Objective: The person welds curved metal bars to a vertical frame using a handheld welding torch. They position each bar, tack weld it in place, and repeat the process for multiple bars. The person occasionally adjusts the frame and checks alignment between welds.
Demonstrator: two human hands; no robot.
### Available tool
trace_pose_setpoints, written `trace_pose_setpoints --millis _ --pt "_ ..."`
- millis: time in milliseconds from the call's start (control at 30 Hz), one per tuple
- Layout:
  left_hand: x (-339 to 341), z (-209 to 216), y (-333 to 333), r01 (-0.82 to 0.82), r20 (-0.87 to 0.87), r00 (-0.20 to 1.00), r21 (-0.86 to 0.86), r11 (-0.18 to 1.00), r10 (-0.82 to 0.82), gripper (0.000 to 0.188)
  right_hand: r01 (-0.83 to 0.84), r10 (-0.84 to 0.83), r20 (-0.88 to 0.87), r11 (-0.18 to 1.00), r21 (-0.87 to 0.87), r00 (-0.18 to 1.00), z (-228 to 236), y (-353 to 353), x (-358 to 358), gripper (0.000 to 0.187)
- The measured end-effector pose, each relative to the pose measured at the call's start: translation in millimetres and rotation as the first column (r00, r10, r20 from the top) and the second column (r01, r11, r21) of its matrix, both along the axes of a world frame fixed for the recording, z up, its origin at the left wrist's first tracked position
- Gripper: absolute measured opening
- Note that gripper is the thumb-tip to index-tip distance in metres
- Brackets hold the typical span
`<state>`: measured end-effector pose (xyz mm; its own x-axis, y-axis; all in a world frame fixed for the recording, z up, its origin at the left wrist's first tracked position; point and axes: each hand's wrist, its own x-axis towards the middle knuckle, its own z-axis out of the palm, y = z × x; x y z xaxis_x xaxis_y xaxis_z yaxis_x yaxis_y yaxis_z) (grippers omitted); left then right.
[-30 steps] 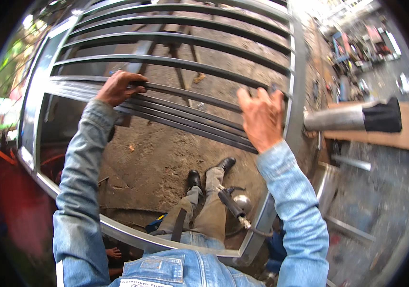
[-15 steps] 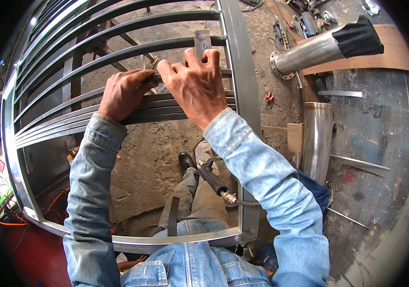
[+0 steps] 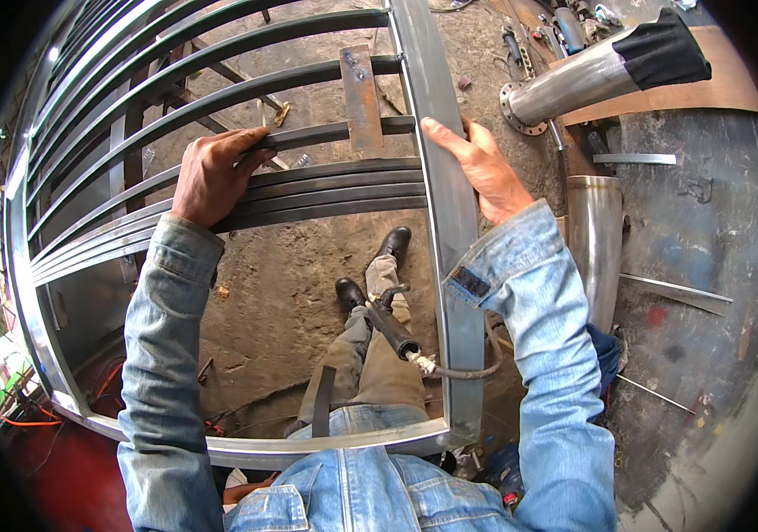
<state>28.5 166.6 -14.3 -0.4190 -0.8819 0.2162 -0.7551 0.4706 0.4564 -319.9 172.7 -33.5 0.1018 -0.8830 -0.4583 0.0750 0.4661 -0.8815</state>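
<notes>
My left hand (image 3: 218, 175) is closed around a long flat steel bar (image 3: 308, 136) that crosses the large metal frame (image 3: 455, 266). My right hand (image 3: 485, 173) holds the frame's right side rail, its thumb on top and its other fingers over the outer edge, partly hidden. A short rusty flat metal plate (image 3: 362, 106) lies across the held bar and the bar beyond it, close to the right rail. Several loose bars (image 3: 335, 197) lie bunched together just nearer to me than the held bar.
A black-handled tool with a cable (image 3: 392, 328) hangs near my legs inside the frame. To the right are a flanged steel pipe (image 3: 565, 89) with black cloth on its end, a second pipe (image 3: 593, 248) and thin metal rods. More evenly spaced bars (image 3: 246, 43) fill the frame's far part.
My right hand has left the bar and plate and moved right onto the side rail. The plate now reaches across to the held bar. My left hand has shifted slightly left, still on the bar.
</notes>
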Motion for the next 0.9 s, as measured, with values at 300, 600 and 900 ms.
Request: trace_pose_setpoints --millis 300,600,900 --pt "0 1 2 -0.014 -0.023 1.000 0.019 1.000 0.014 0.026 0.007 -0.021 0.115 0.993 0.118 0.993 13 -9 11 0.071" --pt "1 -1 1 -0.011 -0.012 1.000 0.019 1.000 0.012 0.027 0.123 -0.126 0.015 0.987 0.107 0.992 16 -6 14 0.076" --pt "1 -1 2 -0.016 0.011 1.000 0.001 1.000 0.016 0.024 0.054 -0.070 0.134 0.991 0.121 0.989 22 -9 15 0.071"
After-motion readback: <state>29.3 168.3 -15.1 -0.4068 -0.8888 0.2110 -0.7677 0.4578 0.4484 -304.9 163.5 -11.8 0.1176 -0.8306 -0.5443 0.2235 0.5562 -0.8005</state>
